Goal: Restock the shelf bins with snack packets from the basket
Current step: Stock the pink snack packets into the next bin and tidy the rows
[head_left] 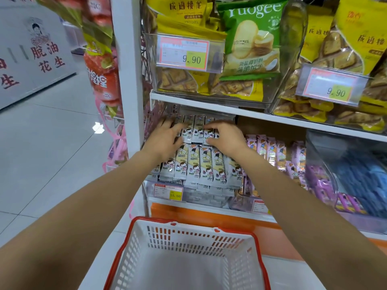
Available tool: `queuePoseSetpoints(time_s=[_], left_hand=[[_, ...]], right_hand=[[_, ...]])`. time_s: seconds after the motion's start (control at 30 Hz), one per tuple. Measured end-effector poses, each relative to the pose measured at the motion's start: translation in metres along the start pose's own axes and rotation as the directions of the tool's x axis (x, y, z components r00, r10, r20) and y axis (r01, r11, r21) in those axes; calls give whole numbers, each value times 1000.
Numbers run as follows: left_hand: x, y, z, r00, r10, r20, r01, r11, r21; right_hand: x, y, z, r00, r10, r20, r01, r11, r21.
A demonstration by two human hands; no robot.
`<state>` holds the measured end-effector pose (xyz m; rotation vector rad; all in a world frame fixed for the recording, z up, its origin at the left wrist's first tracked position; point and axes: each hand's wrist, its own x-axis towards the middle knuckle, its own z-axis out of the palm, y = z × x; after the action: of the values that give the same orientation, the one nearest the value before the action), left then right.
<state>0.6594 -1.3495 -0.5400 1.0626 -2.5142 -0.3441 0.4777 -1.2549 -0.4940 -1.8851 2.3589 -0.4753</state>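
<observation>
Reaches both arms over the basket into the shelf bin; presses left hand, fingers spread flat, on the rear snack packets; pinches that row with curled right hand.

Packets in bin; basket before, below.

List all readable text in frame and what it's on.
"uogee" (first letter cut off): green packet
"9.90": left upper price tag, right upper price tag
"18.80": lower price tag
"花生": white sign
"成语接龙": yellow packet
"乐吧": silver packets
Fine print on tags, packets: too blurred.
</observation>
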Motion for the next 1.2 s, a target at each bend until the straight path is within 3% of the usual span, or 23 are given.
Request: queuePoseSetpoints(time_s=[0.17, 0.27, 0.4, 0.57, 0.7, 0.9, 1.07, 1.2], left_hand=[[-1, 0, 0, 1000, 13, -5, -13, 1000, -2], [-5, 9, -4, 1000, -1, 5, 1, 1000, 16], [-7, 28, -3, 995, 79, 57, -86, 988, 131], [-2, 55, 9, 966, 160, 203, -207, 949, 238], [-6, 56, 9, 968, 155, 195, -197, 956, 219], [-35, 56, 4, 945, 292, 150, -305, 949, 75], [-64, 50, 12, 920, 345, 185, -375, 912, 165], [-72, 51, 22, 932, 295, 210, -340, 912, 231]], right_hand=[[1, -2, 2, 1000, -6, -26, 5, 1000, -25], [-3, 4, -1, 999, -10, -36, 14, 995, 95], [-23, 24, -5, 998, -26, -59, 36, 982, 185], [-57, 47, 1, 995, -46, 88, 20, 961, 275], [-65, 44, 2, 999, -33, 38, 16, 928, 372], [-84, 36, -3, 999, -27, -38, 42, 875, 482], [-117, 47, -2, 987, -157, -21, 152, 906, 394], [-123, 53, 10, 987, -157, 32, 137, 929, 343]])
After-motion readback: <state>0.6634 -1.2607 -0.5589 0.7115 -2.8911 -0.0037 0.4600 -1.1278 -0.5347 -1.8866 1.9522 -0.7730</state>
